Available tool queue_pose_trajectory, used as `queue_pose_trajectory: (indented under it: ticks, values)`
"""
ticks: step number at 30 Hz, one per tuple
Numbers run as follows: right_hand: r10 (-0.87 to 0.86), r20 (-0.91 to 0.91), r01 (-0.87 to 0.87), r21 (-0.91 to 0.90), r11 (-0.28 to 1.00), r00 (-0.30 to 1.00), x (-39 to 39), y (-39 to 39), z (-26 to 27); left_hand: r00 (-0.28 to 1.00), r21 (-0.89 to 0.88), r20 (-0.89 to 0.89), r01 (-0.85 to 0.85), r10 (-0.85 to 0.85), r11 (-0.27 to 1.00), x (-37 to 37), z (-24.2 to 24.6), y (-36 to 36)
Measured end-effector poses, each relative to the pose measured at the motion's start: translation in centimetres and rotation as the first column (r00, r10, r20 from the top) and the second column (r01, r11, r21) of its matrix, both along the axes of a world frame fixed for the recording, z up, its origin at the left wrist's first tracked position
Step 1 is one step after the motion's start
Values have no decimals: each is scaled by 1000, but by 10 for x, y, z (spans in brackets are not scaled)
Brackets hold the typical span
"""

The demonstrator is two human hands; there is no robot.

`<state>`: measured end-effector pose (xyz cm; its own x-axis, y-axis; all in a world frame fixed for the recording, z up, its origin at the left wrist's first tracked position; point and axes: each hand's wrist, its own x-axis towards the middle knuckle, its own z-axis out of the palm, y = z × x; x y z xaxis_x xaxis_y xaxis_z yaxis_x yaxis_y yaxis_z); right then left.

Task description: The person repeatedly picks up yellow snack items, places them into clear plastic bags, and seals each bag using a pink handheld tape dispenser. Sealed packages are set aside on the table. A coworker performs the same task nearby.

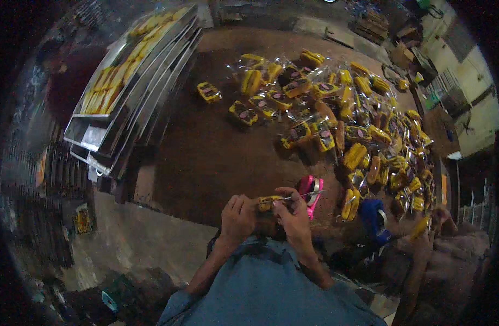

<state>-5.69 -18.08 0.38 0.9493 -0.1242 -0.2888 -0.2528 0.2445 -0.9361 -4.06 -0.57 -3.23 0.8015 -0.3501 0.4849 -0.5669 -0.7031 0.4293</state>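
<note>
In front of my chest, at the near edge of the brown table (200, 175), I hold a small yellow baked item (267, 202), apparently in clear wrapping. My left hand (237, 216) has its fingers bent around the left end. At the other end, the thumb and fingers of my right hand (293, 216) pinch what looks like the gathered wrapper. Right beside that hand stands a pink tape dispenser (310, 189), partly behind my fingers. Fine detail of the wrapping is blurred.
A large heap of wrapped yellow baked goods (355, 157) covers the table's right side. Stacked metal trays (123, 134) stand at the left, the top one holding yellow baked pieces (104, 89). Near a blue tape dispenser (372, 220), a co-worker's hand (443, 218) is beside a yellow piece.
</note>
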Motion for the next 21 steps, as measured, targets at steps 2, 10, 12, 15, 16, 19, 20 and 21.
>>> queue_pose_trajectory:
  ticks: [2,10,12,15,16,19,20,21]
  values:
    - [-26,-4,26,14,1000,1000,-5,-3,3,1000,-28,20,6,-5,1000,2,0,-5]
    - [-140,-3,140,35,989,990,-14,13,8,987,-119,-93,117,-129,986,13,-3,9]
    - [-180,30,181,-30,983,983,-11,27,9,985,-122,-58,152,-160,981,22,-3,18]
    - [-231,28,233,-120,965,972,-9,53,14,977,-125,-57,196,-205,973,34,-2,36]
    - [-230,36,233,-134,963,973,-7,61,17,969,-120,-88,218,-229,969,37,-1,45]
    - [-223,6,221,-157,962,975,-3,84,24,930,-123,-187,296,-315,947,46,0,73]
    - [-222,-15,216,-161,963,975,0,91,27,912,-120,-234,316,-336,941,49,0,82]
    - [-253,-57,247,-84,965,966,4,97,30,902,-118,-201,365,-382,924,52,-2,92]
